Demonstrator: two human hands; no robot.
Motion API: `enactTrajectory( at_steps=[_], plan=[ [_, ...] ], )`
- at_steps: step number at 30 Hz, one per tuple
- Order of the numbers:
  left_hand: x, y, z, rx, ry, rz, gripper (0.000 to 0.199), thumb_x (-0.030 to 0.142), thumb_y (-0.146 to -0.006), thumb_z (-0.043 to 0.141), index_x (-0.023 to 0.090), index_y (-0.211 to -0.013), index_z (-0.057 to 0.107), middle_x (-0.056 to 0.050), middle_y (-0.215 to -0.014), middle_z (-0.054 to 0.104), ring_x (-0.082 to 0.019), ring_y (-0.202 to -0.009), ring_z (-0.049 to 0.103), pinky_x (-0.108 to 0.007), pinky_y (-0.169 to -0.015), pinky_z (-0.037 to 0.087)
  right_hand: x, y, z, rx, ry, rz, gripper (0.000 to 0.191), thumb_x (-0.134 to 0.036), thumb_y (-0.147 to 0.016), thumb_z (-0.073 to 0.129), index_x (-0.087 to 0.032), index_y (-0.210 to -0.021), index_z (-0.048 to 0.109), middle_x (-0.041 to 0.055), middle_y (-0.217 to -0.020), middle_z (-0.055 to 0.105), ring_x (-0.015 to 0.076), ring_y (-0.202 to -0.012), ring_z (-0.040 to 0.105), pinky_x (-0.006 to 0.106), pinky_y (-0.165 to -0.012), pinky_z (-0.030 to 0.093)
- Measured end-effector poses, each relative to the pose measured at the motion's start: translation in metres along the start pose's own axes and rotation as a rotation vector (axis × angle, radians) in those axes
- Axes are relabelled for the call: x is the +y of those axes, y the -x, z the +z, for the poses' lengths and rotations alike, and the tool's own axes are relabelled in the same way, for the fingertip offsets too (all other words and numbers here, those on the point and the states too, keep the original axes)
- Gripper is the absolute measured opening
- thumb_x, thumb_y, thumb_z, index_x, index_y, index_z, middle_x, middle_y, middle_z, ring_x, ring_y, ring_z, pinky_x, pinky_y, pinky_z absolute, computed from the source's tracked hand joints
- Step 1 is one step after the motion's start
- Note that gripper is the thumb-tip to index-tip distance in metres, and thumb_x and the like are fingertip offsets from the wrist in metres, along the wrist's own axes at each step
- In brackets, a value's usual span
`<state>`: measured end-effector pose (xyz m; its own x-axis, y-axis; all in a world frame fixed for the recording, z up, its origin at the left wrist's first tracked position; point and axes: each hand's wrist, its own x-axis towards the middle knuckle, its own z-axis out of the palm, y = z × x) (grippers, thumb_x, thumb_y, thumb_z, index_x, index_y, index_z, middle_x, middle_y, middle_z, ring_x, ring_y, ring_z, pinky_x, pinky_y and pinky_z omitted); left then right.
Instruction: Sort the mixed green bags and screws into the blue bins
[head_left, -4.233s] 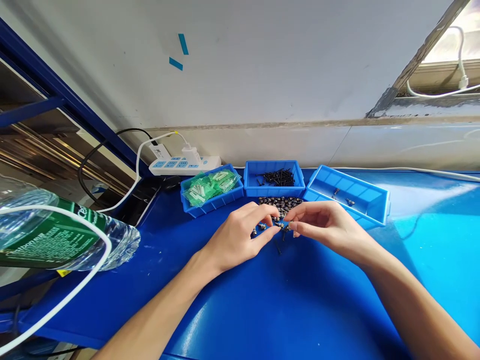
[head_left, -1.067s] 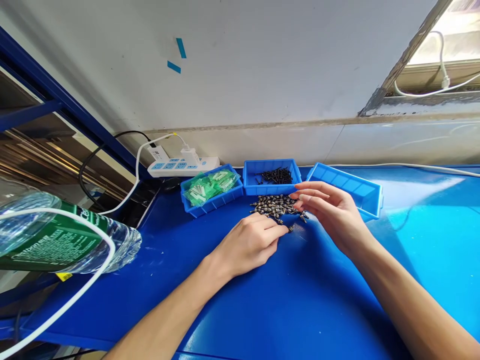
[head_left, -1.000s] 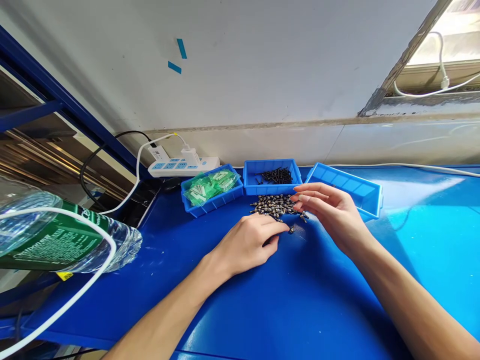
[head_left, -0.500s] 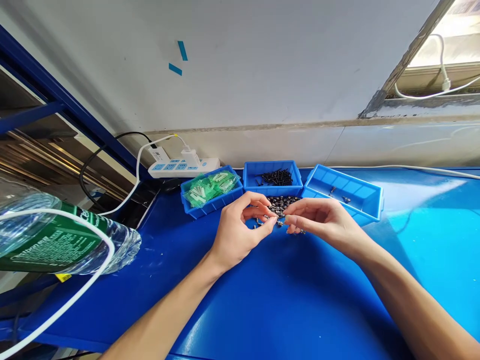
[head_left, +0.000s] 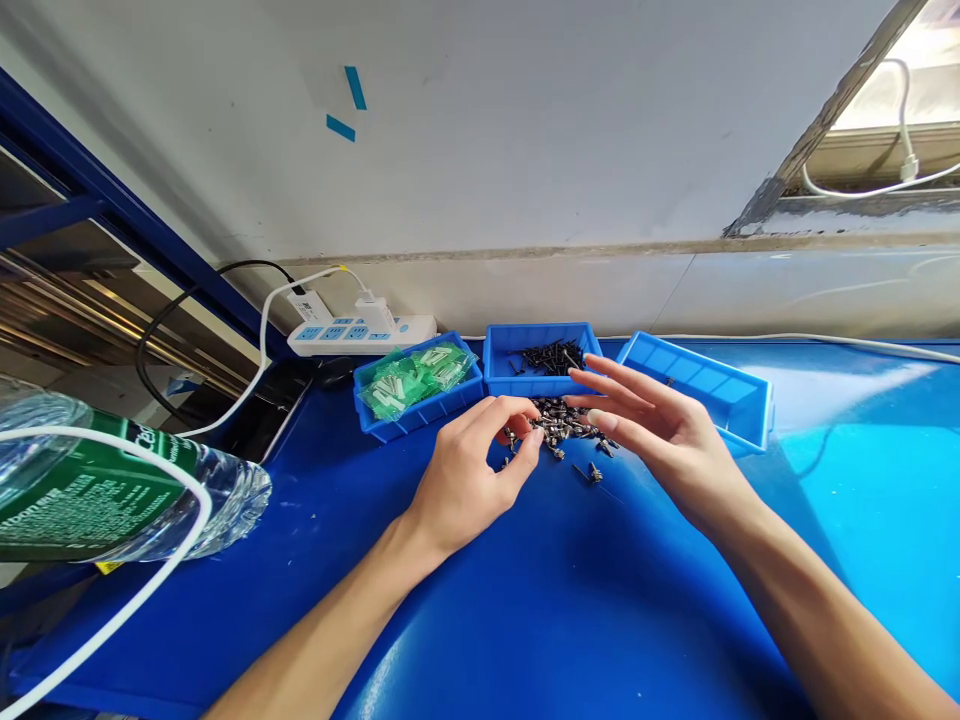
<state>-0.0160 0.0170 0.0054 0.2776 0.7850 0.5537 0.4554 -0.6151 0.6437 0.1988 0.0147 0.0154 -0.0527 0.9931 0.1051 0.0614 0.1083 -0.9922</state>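
Note:
A pile of small dark and metallic screws (head_left: 555,422) lies on the blue table, in front of the middle bin. My left hand (head_left: 469,475) is at the pile's left side, thumb and forefinger curled close together near a few screws; whether anything is between the fingertips is too small to tell. On the pile's right, my right hand (head_left: 667,440) hovers with its fingers spread and nothing in them. Black screws fill part of the middle blue bin (head_left: 536,385). The left blue bin (head_left: 427,415) holds green and clear bags. Behind my right hand is the right blue bin (head_left: 739,400).
A white power strip (head_left: 360,338) with plugs sits behind the left bin. At the left lies a large water bottle (head_left: 112,490) with a green label, crossed by a white cable (head_left: 202,510). A pale wall (head_left: 525,130) rises behind the table.
My right hand has opened and drawn away from my left hand, its fingers spreading. Screws in front of the pile are now uncovered. The view has shifted slightly.

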Motion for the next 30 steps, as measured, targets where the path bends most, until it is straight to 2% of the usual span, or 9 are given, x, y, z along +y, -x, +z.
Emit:
enactTrajectory(
  at_steps=[2,4,7,10,13,18,22,27,30],
  plan=[
    [-0.001,0.001,-0.001,-0.006,-0.034,0.020,0.011,0.014,-0.096,0.063,0.019,-0.104,0.067,0.000,-0.089,0.073,-0.013,-0.077,0.070,-0.023,-0.078,0.058,-0.001,0.001,-0.001,-0.011,0.056,-0.019,0.056,-0.049,-0.083,0.082,-0.032,-0.135,0.070,0.0085,-0.135,0.074,0.0284,-0.111,0.076,0.039,-0.083,0.065],
    [-0.003,0.001,-0.001,-0.023,-0.062,0.046,0.011,0.012,-0.096,0.062,0.019,-0.103,0.067,0.000,-0.089,0.073,-0.013,-0.078,0.070,-0.023,-0.078,0.057,-0.005,0.002,-0.005,-0.068,0.188,-0.037,0.042,-0.047,-0.083,0.080,-0.026,-0.120,0.076,0.0086,-0.114,0.081,0.0253,-0.092,0.077,0.036,-0.075,0.064],
    [-0.004,0.001,0.000,-0.053,-0.083,0.071,0.011,0.011,-0.096,0.061,0.019,-0.100,0.067,-0.001,-0.090,0.072,-0.013,-0.078,0.069,-0.023,-0.078,0.057,-0.010,0.005,-0.012,-0.222,0.498,-0.115,0.026,-0.038,-0.080,0.081,-0.024,-0.101,0.078,0.0038,-0.082,0.077,0.0190,-0.067,0.069,0.031,-0.063,0.059],
    [-0.003,0.001,0.001,-0.074,-0.088,0.080,0.012,0.010,-0.096,0.061,0.018,-0.101,0.068,-0.001,-0.092,0.072,-0.013,-0.079,0.069,-0.024,-0.079,0.057,-0.004,0.006,-0.015,-0.334,0.726,-0.191,0.026,-0.027,-0.080,0.078,-0.023,-0.105,0.077,0.0032,-0.085,0.075,0.0178,-0.067,0.066,0.029,-0.062,0.056],
    [-0.002,0.001,0.001,-0.082,-0.099,0.086,0.013,0.009,-0.095,0.061,0.017,-0.103,0.069,-0.002,-0.092,0.072,-0.013,-0.079,0.069,-0.023,-0.079,0.057,0.005,0.005,-0.014,-0.388,0.792,-0.201,0.026,-0.017,-0.081,0.069,-0.021,-0.106,0.076,0.0037,-0.085,0.074,0.0164,-0.067,0.065,0.028,-0.063,0.056],
    [-0.002,0.002,-0.001,-0.092,-0.098,0.088,0.014,0.009,-0.095,0.062,0.017,-0.104,0.069,-0.002,-0.096,0.074,-0.013,-0.080,0.070,-0.023,-0.079,0.058,0.009,0.004,-0.009,-0.419,0.749,-0.203,0.025,-0.009,-0.079,0.059,-0.018,-0.096,0.075,0.0034,-0.080,0.073,0.0147,-0.062,0.064,0.026,-0.060,0.054],
    [-0.003,0.002,0.000,-0.103,-0.102,0.098,0.014,0.009,-0.095,0.062,0.016,-0.105,0.069,-0.003,-0.097,0.075,-0.014,-0.081,0.071,-0.024,-0.079,0.058,0.000,0.005,-0.008,-0.387,0.654,-0.176,0.025,-0.012,-0.078,0.060,-0.019,-0.096,0.076,0.0026,-0.077,0.074,0.0157,-0.061,0.066,0.028,-0.061,0.057],
    [-0.006,0.000,-0.006,-0.109,-0.135,0.111,0.014,0.010,-0.096,0.062,0.015,-0.105,0.071,-0.004,-0.095,0.075,-0.017,-0.083,0.072,-0.027,-0.080,0.058,-0.011,0.002,-0.011,-0.317,0.302,0.004,0.018,-0.025,-0.075,0.076,-0.021,-0.092,0.078,0.0040,-0.083,0.079,0.0199,-0.072,0.075,0.030,-0.071,0.064],
    [-0.011,-0.003,-0.014,-0.191,-0.150,0.107,0.012,0.011,-0.096,0.062,0.015,-0.103,0.072,-0.004,-0.093,0.075,-0.016,-0.079,0.071,-0.028,-0.076,0.058,-0.012,-0.001,-0.015,-0.267,0.076,0.113,0.024,-0.031,-0.069,0.088,-0.021,-0.090,0.080,0.0060,-0.089,0.082,0.0220,-0.080,0.079,0.031,-0.075,0.065]
  ],
)
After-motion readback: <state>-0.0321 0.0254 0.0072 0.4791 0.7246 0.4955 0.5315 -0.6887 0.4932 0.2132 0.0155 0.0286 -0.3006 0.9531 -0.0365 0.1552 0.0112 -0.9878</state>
